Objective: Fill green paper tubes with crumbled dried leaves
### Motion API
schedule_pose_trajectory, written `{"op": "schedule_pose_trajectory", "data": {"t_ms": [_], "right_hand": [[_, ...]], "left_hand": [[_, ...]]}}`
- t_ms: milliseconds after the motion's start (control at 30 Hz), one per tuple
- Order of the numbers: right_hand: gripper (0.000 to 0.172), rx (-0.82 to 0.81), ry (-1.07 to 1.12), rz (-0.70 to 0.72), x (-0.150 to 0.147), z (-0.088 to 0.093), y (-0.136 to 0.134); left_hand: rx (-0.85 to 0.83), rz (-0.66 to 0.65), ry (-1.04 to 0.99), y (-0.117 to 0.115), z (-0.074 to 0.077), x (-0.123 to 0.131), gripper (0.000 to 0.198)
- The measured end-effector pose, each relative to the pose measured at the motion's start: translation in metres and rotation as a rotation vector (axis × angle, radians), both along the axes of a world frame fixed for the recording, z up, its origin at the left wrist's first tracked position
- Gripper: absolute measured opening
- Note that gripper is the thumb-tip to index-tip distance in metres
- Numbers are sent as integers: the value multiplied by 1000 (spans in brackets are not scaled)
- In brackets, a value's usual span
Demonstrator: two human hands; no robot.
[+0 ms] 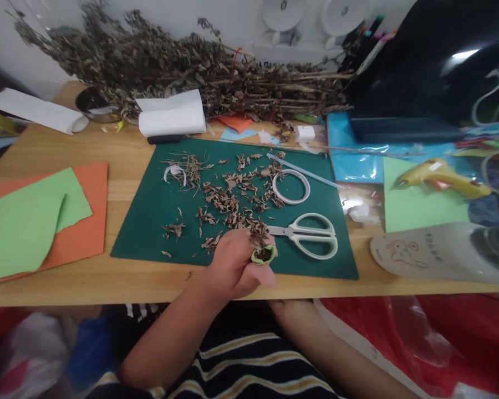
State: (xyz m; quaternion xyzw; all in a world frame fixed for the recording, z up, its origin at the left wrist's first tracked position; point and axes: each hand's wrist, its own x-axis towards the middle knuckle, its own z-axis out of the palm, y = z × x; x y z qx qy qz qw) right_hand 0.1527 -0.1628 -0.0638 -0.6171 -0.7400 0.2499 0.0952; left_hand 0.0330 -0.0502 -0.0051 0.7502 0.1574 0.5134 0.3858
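Note:
My left hand [233,263] is closed around a small green paper tube [255,257] above the front edge of the cutting mat. The tube's open mouth faces up with dark bits inside, and crumpled dried leaves [258,234] stick out at its top. My right hand [280,309] is low at the table edge, beneath the left; its fingers are hidden. Scissors [314,237] with pale green handles lie on the green cutting mat [145,210], blades pointing toward my left hand. Loose dried leaves [224,199] are scattered over the mat's middle beside a roll of tape [291,187].
Dried plant stems [183,66] are heaped along the back. A paper roll [172,113] lies before them. Green paper [20,227] on orange sheets is at left. A yellow glue gun [436,176] and a lying white bottle [432,249] occupy the right.

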Motion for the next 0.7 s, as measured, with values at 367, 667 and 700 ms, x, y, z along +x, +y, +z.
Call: {"op": "schedule_pose_trajectory", "data": {"t_ms": [367, 667, 700], "right_hand": [[24, -115, -147, 167, -6, 24, 0], [9, 214, 317, 183, 39, 128, 11], [9, 333, 353, 134, 39, 140, 22]], "left_hand": [[69, -72, -72, -1, 6, -2, 38], [116, -68, -39, -3, 5, -4, 41], [129, -67, -10, -4, 6, -5, 42]]}}
